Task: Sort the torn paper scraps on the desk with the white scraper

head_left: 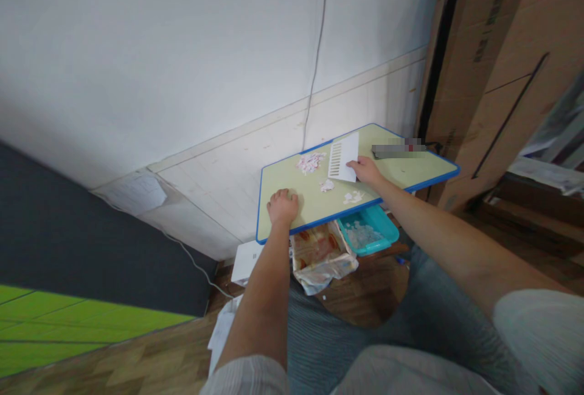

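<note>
My right hand (367, 170) pinches the lower right edge of a white card (348, 154) that has a row of slots along its left side. The card lies over a small pale-yellow table (392, 179) with a blue rim. My left hand (283, 204) rests palm down near the table's left end, fingers slightly bent and apart, with nothing seen in it. Between the hands are a pile of small white and pinkish pieces (311, 162), a smaller heap of bits (326, 185) and some white scraps (353, 197) by the front edge.
A blurred-out dark object (396, 150) lies at the table's right. Below the front edge are a turquoise bin (391, 243) holding whitish pieces and a lined box (319, 273). Large cardboard boxes (497, 78) stand at right; a white wall (205, 48) is behind.
</note>
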Demonstrator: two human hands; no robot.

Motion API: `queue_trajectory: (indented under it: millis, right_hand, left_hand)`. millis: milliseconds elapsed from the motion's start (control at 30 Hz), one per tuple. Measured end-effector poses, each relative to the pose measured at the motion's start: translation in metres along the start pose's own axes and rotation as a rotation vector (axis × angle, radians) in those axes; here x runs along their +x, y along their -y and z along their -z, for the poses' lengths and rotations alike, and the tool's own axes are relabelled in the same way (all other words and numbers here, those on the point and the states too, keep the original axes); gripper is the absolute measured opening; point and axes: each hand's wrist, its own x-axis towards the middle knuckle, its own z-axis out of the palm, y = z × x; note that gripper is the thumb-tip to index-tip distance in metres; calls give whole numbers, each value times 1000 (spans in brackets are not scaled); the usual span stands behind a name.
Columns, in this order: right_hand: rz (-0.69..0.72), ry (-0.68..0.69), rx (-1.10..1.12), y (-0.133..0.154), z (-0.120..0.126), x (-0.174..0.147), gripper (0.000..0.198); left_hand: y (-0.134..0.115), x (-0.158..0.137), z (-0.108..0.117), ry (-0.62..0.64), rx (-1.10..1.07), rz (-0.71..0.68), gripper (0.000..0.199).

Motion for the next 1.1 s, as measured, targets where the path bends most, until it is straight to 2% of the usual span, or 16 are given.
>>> queue_trajectory:
  millis: [233,433,700,967,1100]
  right_hand:
    - [11,-6,50,3,1,-4,44]
    - [66,22,113,8,1,-12,15]
    - [67,23,154,13,3,-16,20]
    - [61,-50,123,11,3,-9,22]
    - [64,-17,108,11,1,-11,22]
  left_hand:
    - [-2,-1,2,1,-6,11,44]
    - [-3,-2,3,4,-13,15,45]
    - [-4,-2,4,10,-15,15,47]
    - [-6,-4,8,16,-16,17,45]
    - [-6,-4,7,10,-18,19,46]
